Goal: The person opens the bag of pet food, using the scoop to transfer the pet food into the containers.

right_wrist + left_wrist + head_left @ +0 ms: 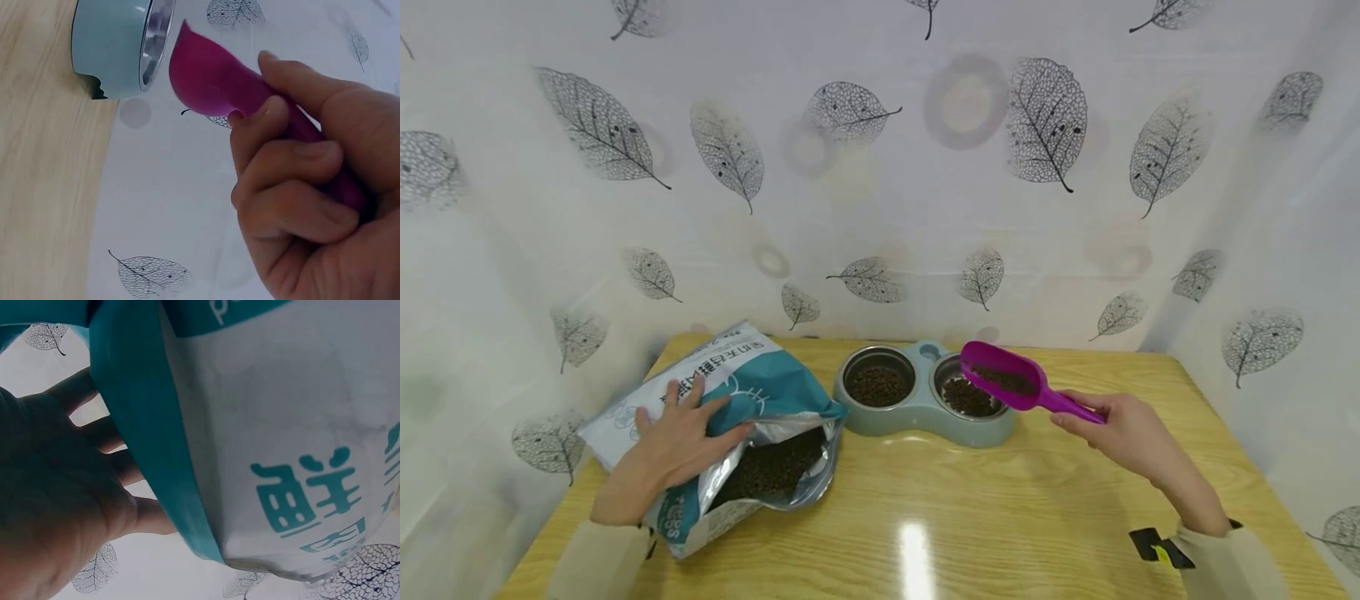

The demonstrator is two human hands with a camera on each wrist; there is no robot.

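Observation:
My right hand (1123, 433) grips the handle of a purple scoop (1011, 379), its fingers curled round it in the right wrist view. Brown kibble lies in the scoop, which hangs above the right bowl of a light-blue double pet feeder (925, 423). Both metal bowls hold kibble; the scoop hides part of the right one. On the left, my left hand (679, 437) rests with spread fingers on a white and teal pet food bag (775, 375). The bag lies on its side, its mouth gaping toward me with kibble (771, 471) showing inside.
Everything stands on a wood-grain table (985, 517). A pale curtain (880, 208) with a leaf print hangs behind the table and along both sides. The feeder stands near the table's back edge, with the bag touching or nearly touching its left end.

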